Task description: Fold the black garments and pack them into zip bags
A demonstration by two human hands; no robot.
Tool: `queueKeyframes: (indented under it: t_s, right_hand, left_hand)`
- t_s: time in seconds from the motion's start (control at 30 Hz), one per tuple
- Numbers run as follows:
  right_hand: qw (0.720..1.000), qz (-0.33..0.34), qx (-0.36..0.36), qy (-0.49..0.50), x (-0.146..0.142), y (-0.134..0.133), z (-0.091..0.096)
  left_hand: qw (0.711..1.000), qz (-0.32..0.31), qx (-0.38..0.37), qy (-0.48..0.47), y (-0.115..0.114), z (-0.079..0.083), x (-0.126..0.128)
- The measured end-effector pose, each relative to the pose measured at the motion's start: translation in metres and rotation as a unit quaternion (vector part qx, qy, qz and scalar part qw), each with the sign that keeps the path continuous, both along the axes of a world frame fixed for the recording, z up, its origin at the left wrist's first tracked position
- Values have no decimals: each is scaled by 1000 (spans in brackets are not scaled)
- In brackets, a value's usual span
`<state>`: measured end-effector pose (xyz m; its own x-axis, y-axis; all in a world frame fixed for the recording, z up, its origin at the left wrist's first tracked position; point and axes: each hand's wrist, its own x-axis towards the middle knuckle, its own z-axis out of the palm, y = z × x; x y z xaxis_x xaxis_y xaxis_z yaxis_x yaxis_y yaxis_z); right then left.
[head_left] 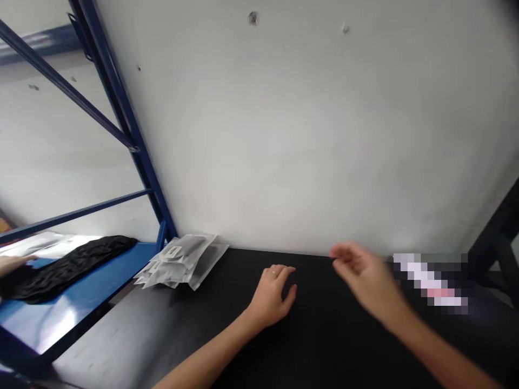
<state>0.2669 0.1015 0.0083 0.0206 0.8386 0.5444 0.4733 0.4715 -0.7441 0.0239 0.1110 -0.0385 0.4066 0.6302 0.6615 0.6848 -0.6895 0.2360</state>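
Observation:
Low over the black tabletop (320,335), my left hand (273,294) is open, palm down. Its thumb stands apart from the fingers, and a thin ring shows on one finger. To the right, my right hand (363,275) is raised above the table and a little blurred. Its fingers are loosely curled, with a gap to the thumb and nothing visible between them. A pile of frosted plastic bags (182,262) with grey contents lies left of my left hand, touched by neither hand. One bag carries a small white label.
A blue metal frame (121,102) rises at the left beside the white wall (304,135). Beyond it, black fabric (81,265) lies on a blue table (101,278), and another person's hand (16,263) touches it. A pixelated patch (433,286) covers something at the table's right.

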Motion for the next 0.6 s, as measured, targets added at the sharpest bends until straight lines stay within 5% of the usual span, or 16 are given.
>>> queueKeyframes:
  t_s: [0.13,0.27,0.4,0.6]
  right_hand:
    - [988,61,12,-143,-19,4,-46]
    - [959,126,23,-254,-29,3,-81]
    - [932,159,20,-324,-29,-2,-94]
    - [914,161,26,-371,-24,-5,-105]
  left_hand:
    - [997,-81,-10,3,8,-18,38]
    - [978,-198,-7,57,19,-21,43]
    - [957,-263,-3,120,19,-23,42]
    - [958,-244,45,146,11,-30,45]
